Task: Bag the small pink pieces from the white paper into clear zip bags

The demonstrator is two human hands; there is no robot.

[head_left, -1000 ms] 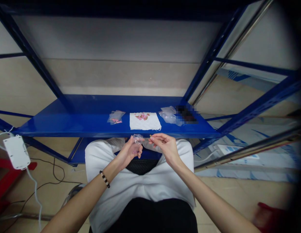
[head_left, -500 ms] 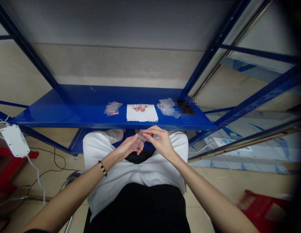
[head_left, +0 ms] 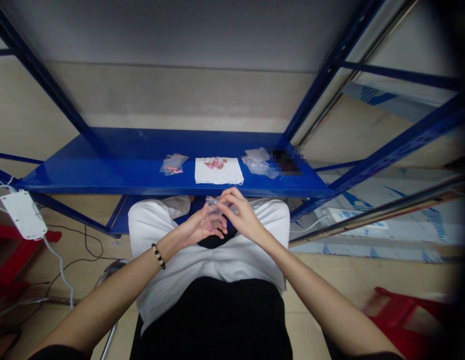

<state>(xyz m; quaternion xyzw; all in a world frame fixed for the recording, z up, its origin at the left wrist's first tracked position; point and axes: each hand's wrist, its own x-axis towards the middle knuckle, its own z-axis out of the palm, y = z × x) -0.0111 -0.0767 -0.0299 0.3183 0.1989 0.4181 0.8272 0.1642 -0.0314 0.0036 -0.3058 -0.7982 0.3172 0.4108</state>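
Hands together just below the front edge of the blue shelf (head_left: pixel 104 172), above the lap. Left hand (head_left: pixel 196 229) cupped under a small clear zip bag (head_left: pixel 213 212), grip clamped on its lower part; a few pink bits seen through the plastic near the bottom. Right hand (head_left: pixel 242 217) pinching the bag's top edge between thumb and fingertips, grip closed on it. Whether the mouth is sealed: cannot tell, too small and blurred. On the shelf, a white cloth (head_left: pixel 218 171) carrying a loose heap of pink pieces (head_left: pixel 214 163), so plenty left unbagged, by the look of it. Left of the cloth, filled small bags (head_left: pixel 172 164) lying done. Right of it, a pile of empty clear bags (head_left: pixel 258 162) waiting.
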